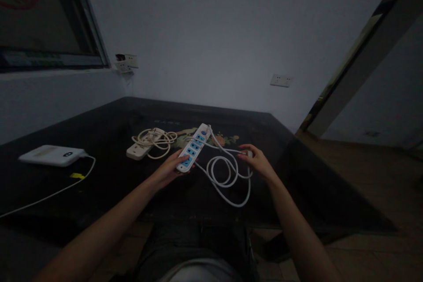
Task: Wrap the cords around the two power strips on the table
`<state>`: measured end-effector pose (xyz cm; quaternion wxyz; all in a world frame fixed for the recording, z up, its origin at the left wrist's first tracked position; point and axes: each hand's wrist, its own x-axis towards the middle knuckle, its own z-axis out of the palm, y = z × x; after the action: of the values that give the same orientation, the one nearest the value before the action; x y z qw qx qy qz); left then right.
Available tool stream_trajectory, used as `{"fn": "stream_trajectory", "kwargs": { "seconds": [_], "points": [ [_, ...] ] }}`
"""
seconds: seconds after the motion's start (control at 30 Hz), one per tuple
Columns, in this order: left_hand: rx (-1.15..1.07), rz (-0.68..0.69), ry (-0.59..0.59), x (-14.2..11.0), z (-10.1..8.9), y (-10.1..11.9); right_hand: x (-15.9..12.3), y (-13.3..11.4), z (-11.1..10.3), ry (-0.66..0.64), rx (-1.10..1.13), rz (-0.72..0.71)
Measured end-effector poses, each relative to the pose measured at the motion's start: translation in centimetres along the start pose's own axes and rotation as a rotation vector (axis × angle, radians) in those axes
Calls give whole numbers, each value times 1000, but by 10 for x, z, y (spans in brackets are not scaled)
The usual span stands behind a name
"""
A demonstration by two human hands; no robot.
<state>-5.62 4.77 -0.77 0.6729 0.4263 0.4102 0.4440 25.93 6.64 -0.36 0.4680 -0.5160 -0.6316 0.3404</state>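
Left hand [180,164] pinching near end of white power strip [194,146], thumb on top; strip slants forward from it. Right hand [255,161] pinching plug [248,155]; looped cord [228,172] between hands. Beige power strip [139,149] left of left hand, on black table [109,185]

Before you, a white power strip [199,140] has bright blue socket panels [194,145]; its cord [233,179] is white. The older-looking strip [137,151] is cream. Your black tabletop [158,194] carries an orange-and-green floral pattern [220,139].
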Motion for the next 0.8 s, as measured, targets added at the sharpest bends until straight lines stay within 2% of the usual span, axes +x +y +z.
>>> {"fn": "stream_trajectory", "kwargs": {
  "seconds": [0.13,0.2,0.3,0.4,0.6,0.7,0.8],
  "points": [
    [42,7,20,1,-9,1,-4,9,-7,-133,136,61],
    [48,34,1,2,-17,0,-7,12,-9,-118,94,39],
    [43,48,-16,4,-28,-1,-13,16,-12,-11,54,-23],
    [57,30,15,4,-33,-2,-29,14,-19,67,33,-68],
    [200,-1,124,6,-29,-2,-75,2,-38,138,15,-30],
    [352,21,185,7,-29,-2,-90,4,-46,273,16,-38],
    [487,59,223,8,-32,-3,-98,10,-53,452,127,-50]
  ]
}}
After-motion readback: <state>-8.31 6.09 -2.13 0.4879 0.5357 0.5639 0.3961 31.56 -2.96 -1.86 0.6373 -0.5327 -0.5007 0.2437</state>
